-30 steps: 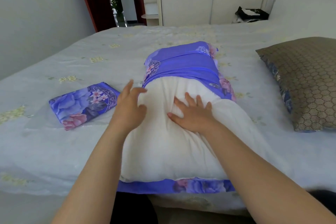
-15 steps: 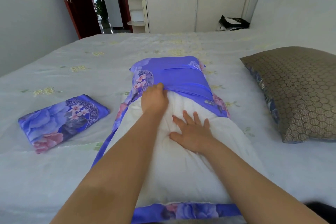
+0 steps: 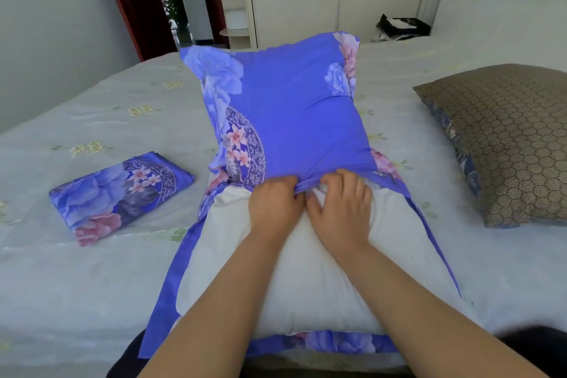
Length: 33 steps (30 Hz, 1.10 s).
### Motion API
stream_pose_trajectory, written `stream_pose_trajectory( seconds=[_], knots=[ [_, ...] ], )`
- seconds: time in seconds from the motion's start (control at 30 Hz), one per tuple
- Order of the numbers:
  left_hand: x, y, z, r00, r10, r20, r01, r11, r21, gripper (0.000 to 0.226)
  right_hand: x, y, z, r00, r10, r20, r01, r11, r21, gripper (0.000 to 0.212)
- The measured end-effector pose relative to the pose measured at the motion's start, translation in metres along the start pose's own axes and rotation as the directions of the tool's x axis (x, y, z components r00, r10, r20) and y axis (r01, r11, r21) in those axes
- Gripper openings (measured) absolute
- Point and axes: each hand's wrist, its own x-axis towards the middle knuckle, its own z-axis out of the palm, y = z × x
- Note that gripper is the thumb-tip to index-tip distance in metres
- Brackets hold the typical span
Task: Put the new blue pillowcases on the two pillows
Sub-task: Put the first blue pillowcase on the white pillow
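A person's left hand (image 3: pixel 274 205) and right hand (image 3: pixel 340 209) both pinch the bunched edge of a blue floral pillowcase (image 3: pixel 291 110), their grip curled tight on the cloth. It covers the far half of a white pillow (image 3: pixel 294 282) at the bed's (image 3: pixel 92 285) near edge. A folded pillowcase (image 3: pixel 119 195) lies near the left edge; a brown pillow (image 3: pixel 506 141) lies at the right edge.

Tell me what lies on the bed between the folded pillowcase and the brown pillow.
In the head view, the white pillow, half inside its blue pillowcase, lies between the folded pillowcase and the brown pillow, with both hands on it.
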Motion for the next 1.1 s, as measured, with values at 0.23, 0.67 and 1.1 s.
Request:
stream_pose_trajectory(
  seconds=[0.23, 0.67, 1.1],
  knots=[
    [-0.006, -0.006, -0.004, 0.997, -0.061, -0.046, 0.06, 0.998, -0.023, 0.017, 0.052, 0.03, 0.01, 0.938, 0.338, 0.071, -0.344, 0.934, 0.096, 0.037],
    [-0.001, -0.034, 0.015, 0.971, -0.209, -0.117, 0.191, 0.971, -0.145, 0.025, 0.02, 0.038, -0.052, 0.677, 0.003, 0.736, -0.092, 0.993, 0.08, 0.044],
    [-0.01, -0.028, -0.001, 0.993, -0.115, 0.009, 0.115, 0.986, -0.12, 0.012, 0.023, 0.029, -0.039, 0.845, 0.029, 0.533, -0.319, 0.828, 0.461, 0.037]
  ],
)
